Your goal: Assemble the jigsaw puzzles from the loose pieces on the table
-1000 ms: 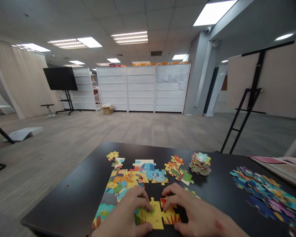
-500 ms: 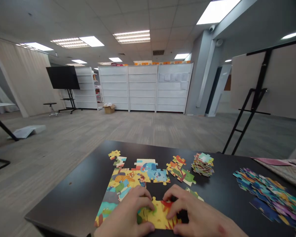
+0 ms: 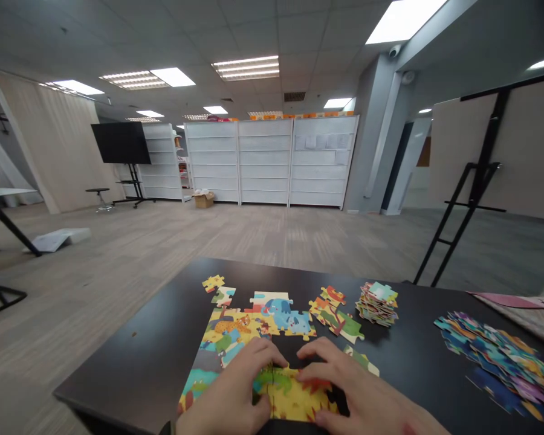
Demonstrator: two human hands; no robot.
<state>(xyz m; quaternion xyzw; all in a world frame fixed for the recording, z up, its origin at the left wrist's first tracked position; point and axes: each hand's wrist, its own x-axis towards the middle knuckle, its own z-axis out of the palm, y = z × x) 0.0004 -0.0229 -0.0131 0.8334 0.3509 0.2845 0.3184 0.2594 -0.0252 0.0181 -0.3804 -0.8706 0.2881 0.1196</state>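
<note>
A strip of yellow jigsaw puzzle pieces [image 3: 294,396] with a green animal and red patches lies on the dark table between my hands. My left hand [image 3: 240,386] curls over its left end, thumb and forefinger pinching the piece there; a thin seam shows beside them. My right hand [image 3: 351,386] grips the right end with bent fingers on top and the thumb at the near edge. Beyond and left of my hands lies the joined part of the puzzle [image 3: 229,326], with a leopard and blue elephants [image 3: 283,314]. My left hand hides some of it.
Two loose pieces [image 3: 213,283] lie at the far left. A joined cluster [image 3: 338,317] and a stack of pieces [image 3: 377,304] sit at the far right. Another piece [image 3: 361,361] is beside my right hand. A blue puzzle pile [image 3: 503,356] spreads along the table's right side.
My left fingers have shifted left on the strip, uncovering more of the green animal and the seam. My right fingertips have moved slightly left over the red patch. The view has shifted slightly.
</note>
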